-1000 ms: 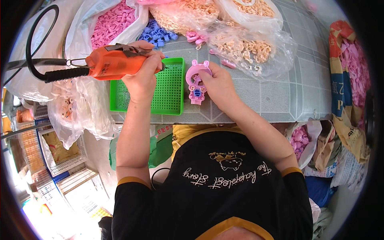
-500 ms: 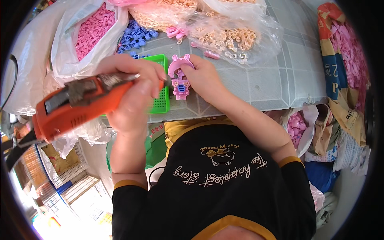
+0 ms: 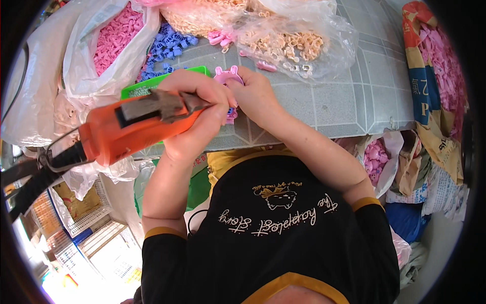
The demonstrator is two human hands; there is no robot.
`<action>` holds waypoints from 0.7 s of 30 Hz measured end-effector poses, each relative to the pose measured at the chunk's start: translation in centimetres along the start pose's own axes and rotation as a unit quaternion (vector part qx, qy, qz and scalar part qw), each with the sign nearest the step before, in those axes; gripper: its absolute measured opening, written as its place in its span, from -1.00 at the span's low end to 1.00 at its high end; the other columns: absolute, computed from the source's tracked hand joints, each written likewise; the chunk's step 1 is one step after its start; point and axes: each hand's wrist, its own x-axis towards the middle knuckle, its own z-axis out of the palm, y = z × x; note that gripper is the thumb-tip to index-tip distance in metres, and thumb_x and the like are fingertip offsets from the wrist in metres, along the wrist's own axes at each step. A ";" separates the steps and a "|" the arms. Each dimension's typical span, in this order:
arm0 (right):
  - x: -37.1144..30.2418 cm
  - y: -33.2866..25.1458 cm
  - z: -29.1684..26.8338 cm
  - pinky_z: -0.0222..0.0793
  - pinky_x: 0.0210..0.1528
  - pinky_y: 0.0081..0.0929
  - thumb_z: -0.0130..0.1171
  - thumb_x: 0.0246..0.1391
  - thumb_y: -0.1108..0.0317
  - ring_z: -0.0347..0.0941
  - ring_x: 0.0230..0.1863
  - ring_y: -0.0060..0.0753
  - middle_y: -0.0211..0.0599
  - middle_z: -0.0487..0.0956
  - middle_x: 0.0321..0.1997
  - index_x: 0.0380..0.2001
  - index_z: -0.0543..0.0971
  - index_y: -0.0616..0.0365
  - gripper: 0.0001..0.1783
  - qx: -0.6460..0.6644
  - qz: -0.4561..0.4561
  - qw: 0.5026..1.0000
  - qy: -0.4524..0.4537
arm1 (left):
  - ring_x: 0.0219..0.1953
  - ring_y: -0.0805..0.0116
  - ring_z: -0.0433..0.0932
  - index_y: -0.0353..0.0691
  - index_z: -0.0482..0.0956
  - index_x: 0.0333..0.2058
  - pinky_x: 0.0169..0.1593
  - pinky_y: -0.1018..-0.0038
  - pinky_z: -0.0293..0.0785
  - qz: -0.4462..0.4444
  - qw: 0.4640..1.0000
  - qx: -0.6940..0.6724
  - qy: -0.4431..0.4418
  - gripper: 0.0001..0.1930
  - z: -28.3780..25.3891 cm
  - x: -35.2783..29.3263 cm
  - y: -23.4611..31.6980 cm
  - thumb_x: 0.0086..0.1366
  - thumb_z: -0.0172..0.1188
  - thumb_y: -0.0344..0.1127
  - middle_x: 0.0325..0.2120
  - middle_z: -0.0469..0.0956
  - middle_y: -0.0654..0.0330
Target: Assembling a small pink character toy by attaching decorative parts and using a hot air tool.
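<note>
Head view: left hand (image 3: pixel 200 114) wrapped tight around orange power screwdriver (image 3: pixel 131 126), tip aimed toward 2 o'clock at pink toy part (image 3: pixel 228 77). Right hand (image 3: pixel 255 96) closed on that part, bracing it against the bench (image 3: pixel 324 101) for driving. Screwdriver tip and most of the part hidden behind fingers. Green tray (image 3: pixel 152 83) at 10 o'clock, half covered.

Small assembly workshop: bagged plastic parts (image 3: pixel 109 38), orange power screwdriver (image 3: pixel 136 124), worktable (image 3: pixel 329 101).

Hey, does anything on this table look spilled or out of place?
A few pink pieces and one more lie loose on the grey table, outside the bags. Blue pieces sit in an unbagged heap. Nothing looks damaged.
</note>
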 end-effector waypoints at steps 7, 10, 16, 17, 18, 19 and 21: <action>-0.8 -1.1 -0.1 0.48 -0.30 -0.21 0.07 0.18 0.34 0.61 -0.37 0.03 0.10 0.63 -0.41 -0.23 0.65 0.19 -0.77 0.057 -0.027 0.998 0.017 | -0.49 0.35 0.47 -0.27 0.42 -0.36 -0.22 0.28 0.53 -0.050 0.983 0.140 -0.111 -0.80 0.0 0.5 0.4 0.06 0.26 -0.58 -0.55 0.46 0.16; -0.2 0.4 0.2 0.48 -0.31 -0.22 0.07 0.18 0.35 0.61 -0.39 0.00 0.08 0.63 -0.42 -0.24 0.64 0.21 -0.78 0.054 -0.046 0.997 0.035 | -0.43 0.33 0.50 -0.30 0.44 -0.34 -0.20 0.31 0.53 -0.052 0.985 0.144 -0.084 -0.81 0.8 -0.3 0.3 0.06 0.22 -0.59 -0.59 0.46 0.16; 0.3 1.1 0.2 0.45 -0.18 -0.56 0.13 0.23 0.36 0.51 -0.23 -0.63 -0.38 0.65 -0.24 -0.11 0.62 0.23 -0.76 0.029 -0.018 0.999 0.017 | -0.54 0.32 0.45 -0.37 0.40 -0.13 -0.20 0.25 0.50 0.010 0.991 0.104 0.084 -0.69 1.4 -0.7 1.0 0.11 0.14 -0.48 -0.60 0.45 0.12; 0.3 0.9 0.2 0.45 -0.20 -0.57 0.12 0.25 0.36 0.51 -0.25 -0.63 -0.39 0.64 -0.26 -0.11 0.62 0.23 -0.77 0.031 -0.004 0.999 0.020 | -0.56 0.33 0.42 -0.36 0.40 -0.09 -0.17 0.21 0.46 0.044 0.992 0.072 0.095 -0.65 1.7 -0.5 1.2 0.12 0.13 -0.43 -0.63 0.41 0.15; 0.2 0.7 0.2 0.44 -0.22 -0.58 0.11 0.26 0.36 0.50 -0.26 -0.64 -0.41 0.64 -0.28 -0.11 0.63 0.22 -0.77 0.033 0.010 0.999 0.023 | -0.56 0.33 0.42 -0.36 0.40 -0.09 -0.17 0.21 0.46 0.045 0.992 0.071 0.093 -0.65 1.5 -0.4 1.5 0.12 0.13 -0.43 -0.63 0.41 0.15; 0.1 0.5 0.0 0.44 -0.22 -0.58 0.11 0.26 0.36 0.50 -0.26 -0.64 -0.41 0.64 -0.28 -0.11 0.63 0.22 -0.77 0.034 0.009 0.999 0.025 | -0.56 0.34 0.40 -0.36 0.40 -0.08 -0.14 0.20 0.44 0.061 0.993 0.064 0.080 -0.64 1.0 -0.4 1.9 0.12 0.13 -0.43 -0.64 0.38 0.17; -0.1 0.2 -0.5 0.49 -0.20 -0.55 0.10 0.26 0.38 0.55 -0.28 -0.58 -0.42 0.62 -0.29 -0.07 0.61 0.21 -0.76 0.084 0.024 0.996 -0.003 | -0.53 0.35 0.38 -0.36 0.40 -0.03 -0.10 0.20 0.39 0.064 0.994 0.058 0.070 -0.58 0.4 -0.4 2.9 0.11 0.16 -0.40 -0.62 0.35 0.20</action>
